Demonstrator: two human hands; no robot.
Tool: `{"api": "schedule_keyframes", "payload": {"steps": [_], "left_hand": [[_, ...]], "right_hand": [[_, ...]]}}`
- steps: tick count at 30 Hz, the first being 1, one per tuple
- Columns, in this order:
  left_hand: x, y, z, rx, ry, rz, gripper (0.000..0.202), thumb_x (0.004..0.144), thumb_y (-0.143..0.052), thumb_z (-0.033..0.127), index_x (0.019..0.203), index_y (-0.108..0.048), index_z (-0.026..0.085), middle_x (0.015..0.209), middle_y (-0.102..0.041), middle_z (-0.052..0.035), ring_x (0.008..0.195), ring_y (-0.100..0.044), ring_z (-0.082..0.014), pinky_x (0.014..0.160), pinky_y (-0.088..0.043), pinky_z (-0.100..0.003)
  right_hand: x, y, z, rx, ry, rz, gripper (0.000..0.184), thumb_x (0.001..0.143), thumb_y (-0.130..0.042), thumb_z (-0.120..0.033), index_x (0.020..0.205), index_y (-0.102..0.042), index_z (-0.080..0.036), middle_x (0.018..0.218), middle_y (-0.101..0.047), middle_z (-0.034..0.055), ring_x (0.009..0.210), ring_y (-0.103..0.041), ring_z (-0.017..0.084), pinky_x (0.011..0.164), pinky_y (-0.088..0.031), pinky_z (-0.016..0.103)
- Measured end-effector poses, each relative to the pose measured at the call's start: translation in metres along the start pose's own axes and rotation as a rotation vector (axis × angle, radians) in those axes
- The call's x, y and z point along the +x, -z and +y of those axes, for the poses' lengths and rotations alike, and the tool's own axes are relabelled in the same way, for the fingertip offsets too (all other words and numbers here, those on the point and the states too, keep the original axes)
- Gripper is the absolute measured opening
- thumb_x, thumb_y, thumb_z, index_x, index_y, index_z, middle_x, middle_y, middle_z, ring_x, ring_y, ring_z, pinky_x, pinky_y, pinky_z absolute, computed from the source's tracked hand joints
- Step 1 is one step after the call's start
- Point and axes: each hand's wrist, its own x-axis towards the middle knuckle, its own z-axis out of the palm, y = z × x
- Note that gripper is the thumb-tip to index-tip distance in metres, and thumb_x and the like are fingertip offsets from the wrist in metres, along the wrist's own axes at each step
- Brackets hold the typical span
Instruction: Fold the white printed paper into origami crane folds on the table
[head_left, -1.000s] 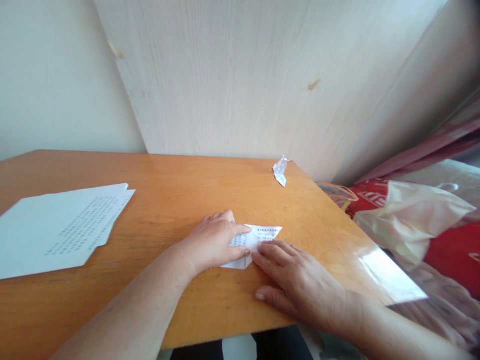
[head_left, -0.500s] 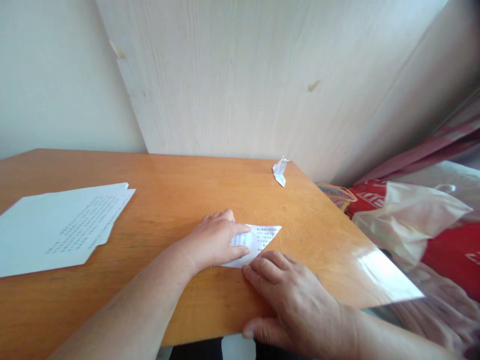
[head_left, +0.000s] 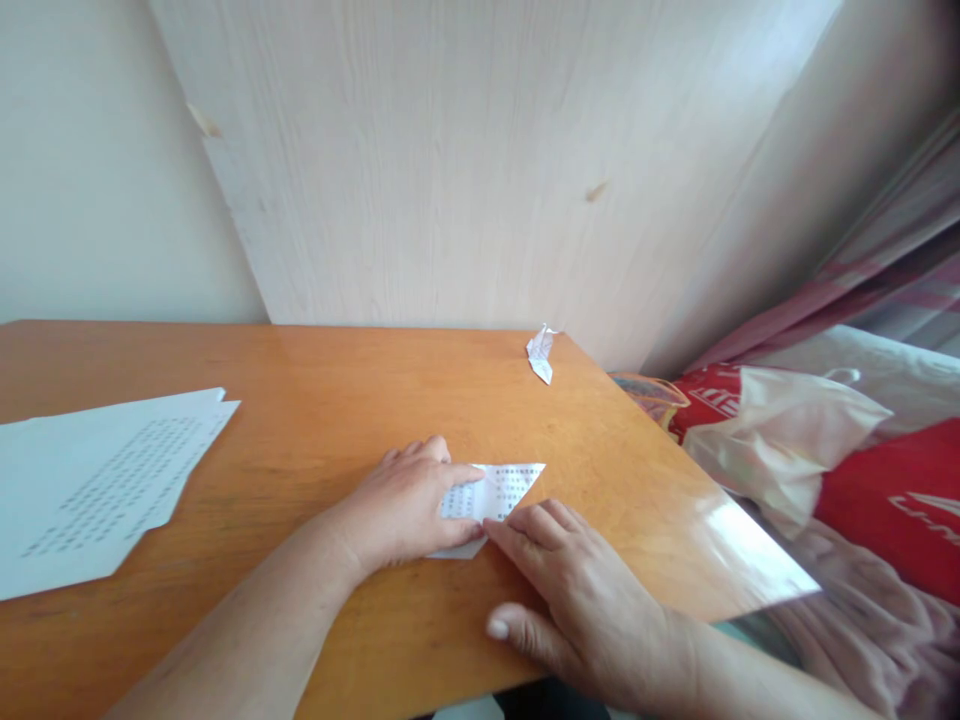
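Fingers (head_left: 456, 474) of the left hand (head_left: 405, 505) flat and close together, palm down, pressing on the left part of a folded paper triangle (head_left: 508, 482); they cover about half of it. Right hand (head_left: 581, 595) fingertips (head_left: 501, 531) bunched side by side, pressing at the near edge of the same triangle, thumb splayed out toward the near edge of the table (head_left: 330, 400). Neither hand grips; both bear down. The triangle is white with small printed text, flat on the orange wooden table, near its middle and a little right, its point aimed right. Far left: loose printed sheets (head_left: 97, 480), well apart from the hands. Far right corner: a small folded paper figure (head_left: 540, 352), standing alone, well apart from the triangle. Behind the table a pale wooden board (head_left: 450, 180) leans against the wall. Right of the table, off its edge: a clear plastic bag (head_left: 780, 440) lying over red fabric (head_left: 892, 500). Nothing lies between the hands and the triangle.
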Motion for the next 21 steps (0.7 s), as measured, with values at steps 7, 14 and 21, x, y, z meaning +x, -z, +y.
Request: {"api": "schedule_keyframes", "payload": {"steps": [7,14,21], "left_hand": [[0.0,-0.004,-0.005,-0.004,-0.021,0.021,0.053,0.081,-0.061,0.065,0.126,-0.065,0.038,0.102,-0.057,-0.0046,0.092,-0.057,-0.0248,0.078,-0.044,-0.033],[0.001,-0.008,-0.01,-0.035,-0.014,0.016,0.059,0.079,-0.063,0.065,0.133,-0.06,0.042,0.105,-0.057,-0.0037,0.095,-0.057,-0.0254,0.081,-0.043,-0.035],[0.0,-0.008,-0.01,-0.047,0.005,0.013,0.058,0.078,-0.066,0.058,0.133,-0.061,0.04,0.108,-0.057,-0.0037,0.1,-0.057,-0.0249,0.084,-0.043,-0.034]], "right_hand": [[0.001,-0.001,0.001,-0.138,-0.052,0.01,0.052,0.093,-0.056,-0.058,0.133,-0.056,-0.024,0.124,-0.059,0.0096,0.109,-0.052,0.029,0.098,-0.043,0.047],[-0.002,0.005,0.013,-0.217,-0.128,0.032,0.043,0.093,-0.053,-0.058,0.115,-0.065,-0.023,0.113,-0.06,0.0099,0.103,-0.051,0.03,0.092,-0.042,0.049],[-0.004,0.014,0.035,-0.242,-0.197,0.042,0.035,0.096,-0.053,-0.05,0.116,-0.065,-0.024,0.104,-0.06,0.0085,0.098,-0.052,0.028,0.091,-0.042,0.047]]}}
